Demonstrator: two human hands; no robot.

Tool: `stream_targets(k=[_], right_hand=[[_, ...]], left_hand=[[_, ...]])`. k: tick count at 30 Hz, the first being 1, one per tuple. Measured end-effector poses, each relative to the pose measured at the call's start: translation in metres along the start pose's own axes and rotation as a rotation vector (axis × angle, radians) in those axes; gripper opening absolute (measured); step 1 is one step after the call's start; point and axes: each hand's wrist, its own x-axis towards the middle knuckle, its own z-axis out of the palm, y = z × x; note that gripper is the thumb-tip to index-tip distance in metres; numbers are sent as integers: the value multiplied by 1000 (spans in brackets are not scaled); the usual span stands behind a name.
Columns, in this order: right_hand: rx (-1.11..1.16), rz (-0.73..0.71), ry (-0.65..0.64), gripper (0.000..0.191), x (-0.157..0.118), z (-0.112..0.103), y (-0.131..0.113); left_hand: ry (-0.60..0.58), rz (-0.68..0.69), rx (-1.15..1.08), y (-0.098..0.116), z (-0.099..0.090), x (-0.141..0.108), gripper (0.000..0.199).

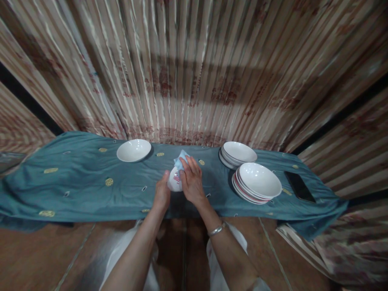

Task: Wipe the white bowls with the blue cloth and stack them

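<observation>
Bowl (175,186), white with red print, tilted between your hands above the middle of the green-covered table (87,194). Your left hand (162,192), partly closed, grips its left side; your right hand (192,180), fingers curved, presses a blue cloth (181,157) to it. Wiping seems underway; one dish (133,151) lies left, a far stack (239,152) and near stack (260,180) right, which are wiped unclear.

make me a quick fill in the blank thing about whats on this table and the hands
1. The left hand holds the red-marked dish while the right hand has a light blue ____ against it.
2. A silver bracelet is worn on the ____ arm.
3. The lone white bowl lies to the ____ of both hands.
4. Besides the nearer dish stack, the tablecloth bears ____ other stack.

Missing words: cloth; right; left; one
</observation>
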Motion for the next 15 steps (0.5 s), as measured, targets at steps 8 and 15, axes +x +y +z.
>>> stream_targets(k=[8,15], right_hand=[[329,231,77,53,10,11,28],[574,468,119,54,11,29,46]], left_hand=[[-12,63,70,1,2,-7,35],[13,74,51,1,0,-5,35]])
